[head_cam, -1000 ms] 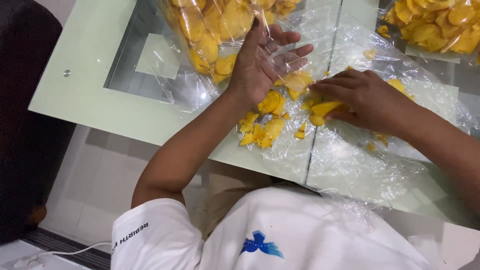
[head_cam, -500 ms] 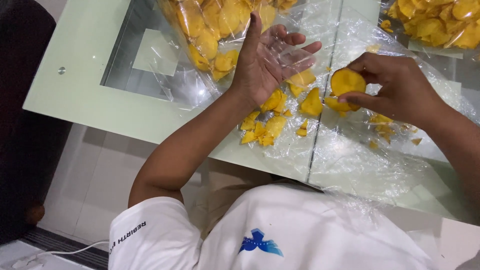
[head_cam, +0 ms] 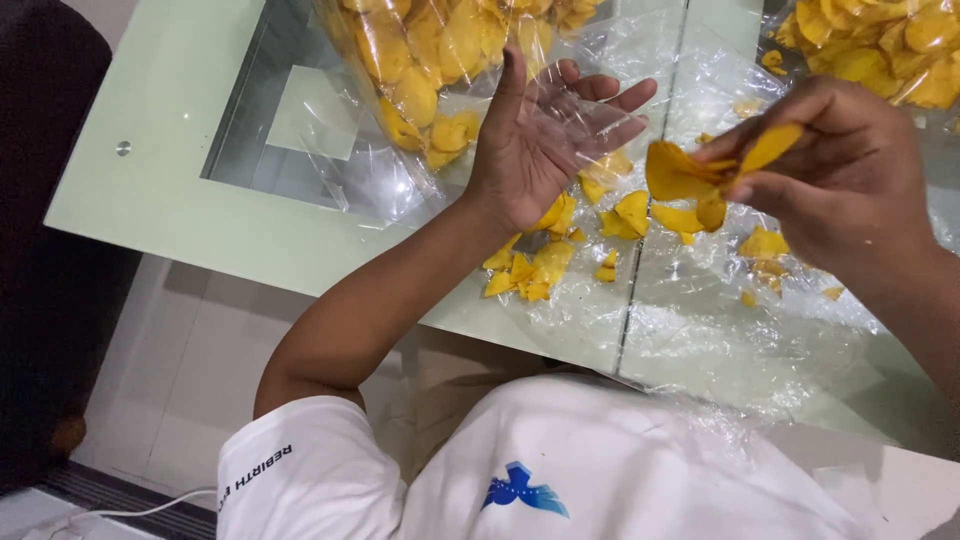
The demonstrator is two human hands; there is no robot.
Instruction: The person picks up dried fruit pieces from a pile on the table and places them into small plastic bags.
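A pale green glass table [head_cam: 150, 190] with a clear centre pane stands over a light tiled floor [head_cam: 190, 380]; a white cable [head_cam: 110, 515] lies on the floor at the lower left, and a dark shape fills the left edge. Clear plastic sheeting [head_cam: 700, 340] covers the right part of the tabletop. 2 clear bags of yellow chips show: 1 bag [head_cam: 440, 60] at top centre and 1 bag [head_cam: 880, 50] at the top right corner. A loose heap of chips [head_cam: 540, 260] lies on the sheeting between the 2 hands, too many to count. The left hand [head_cam: 545, 140] is spread open, palm up, with clear film against it. The right hand [head_cam: 840, 180] pinches a few chips [head_cam: 700, 180] just above the sheeting: thin, curled, bright yellow-orange pieces, held near the open palm.
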